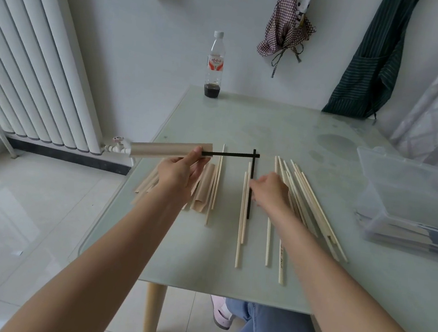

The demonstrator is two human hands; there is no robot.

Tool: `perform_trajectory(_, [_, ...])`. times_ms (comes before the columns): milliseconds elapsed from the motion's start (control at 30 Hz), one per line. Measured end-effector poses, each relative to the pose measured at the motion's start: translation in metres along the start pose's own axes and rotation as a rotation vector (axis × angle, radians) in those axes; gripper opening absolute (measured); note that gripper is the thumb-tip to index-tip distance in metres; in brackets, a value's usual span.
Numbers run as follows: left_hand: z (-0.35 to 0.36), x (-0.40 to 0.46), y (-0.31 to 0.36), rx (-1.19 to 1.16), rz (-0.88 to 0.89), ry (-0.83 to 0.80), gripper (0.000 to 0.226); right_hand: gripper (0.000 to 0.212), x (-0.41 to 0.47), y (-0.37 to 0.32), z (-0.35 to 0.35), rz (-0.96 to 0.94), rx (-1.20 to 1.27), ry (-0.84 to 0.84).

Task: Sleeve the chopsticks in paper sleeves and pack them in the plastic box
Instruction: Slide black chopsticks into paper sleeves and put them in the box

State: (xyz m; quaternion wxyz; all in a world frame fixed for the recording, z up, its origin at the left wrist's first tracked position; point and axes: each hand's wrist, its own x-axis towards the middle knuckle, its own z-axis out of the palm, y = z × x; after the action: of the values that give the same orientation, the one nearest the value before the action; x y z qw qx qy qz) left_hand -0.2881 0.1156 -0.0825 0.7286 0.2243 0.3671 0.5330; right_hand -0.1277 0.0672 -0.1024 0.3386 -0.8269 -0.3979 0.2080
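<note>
Progress first: the clear plastic box at the right edge of the frame already holds a layer of what look like sleeved sets along its bottom, though the blur through the wall keeps me from counting them. Plenty is left. Loose pale chopsticks fan out right of centre on the worktop, 2 more lie in the middle, and a pile of empty paper sleeves sits under the left arm.

Now the live one. The left hand is raised at middle left, fingers and thumb pinched round the open mouth of a paper sleeve. A black chopstick is part way in, most of its visible length poking out to the right. Sleeve and stick share 1 line, close to level across the frame, closed end toward the radiator at left, mouth toward the centre.

The right hand is down at centre, fingers reaching left to the second black chopstick, which lies on the worktop running up and down the frame, square to the sleeved one. The fingertips are blurred; whether they have closed on it I cannot tell.

My read: this pair is half sleeved, and that second stick must be turned level to match the sleeve.
</note>
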Motion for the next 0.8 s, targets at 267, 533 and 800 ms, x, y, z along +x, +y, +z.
perform_trajectory(267, [0.000, 0.001, 0.002, 0.001, 0.017, 0.000, 0.005, 0.033, 0.004, -0.007, 0.007, 0.047, -0.264, -0.155])
perform_trajectory(533, [0.000, -0.003, 0.002, -0.013, 0.064, 0.055, 0.021, 0.025, 0.000, -0.008, -0.001, 0.096, -0.116, -0.196])
perform_trajectory(800, [0.002, -0.010, -0.006, -0.014, 0.070, 0.003, 0.012, 0.030, -0.017, 0.003, -0.034, 0.032, 0.513, -0.105])
